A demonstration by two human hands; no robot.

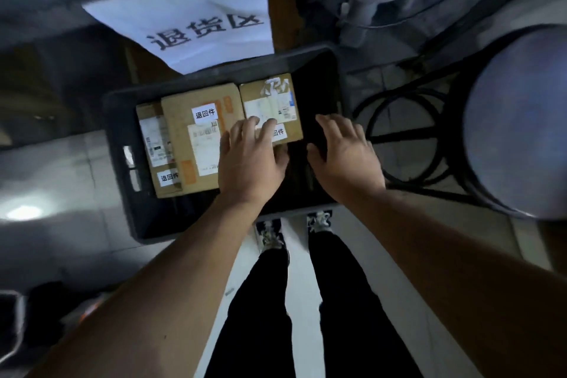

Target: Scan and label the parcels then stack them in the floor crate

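A dark plastic floor crate holds three cardboard parcels. A small one lies at the left, a larger one partly overlaps it, and a third sits to the right. Each carries a shipping label and a white sticker. My left hand hovers over the crate, fingers spread, its fingertips over the near edge of the right parcel. My right hand is spread open above the bare right part of the crate. Neither hand grips anything.
A white paper sign with large black characters lies beyond the crate. A round stool with a black metal frame stands at the right. My legs and shoes are just behind the crate on a tiled floor.
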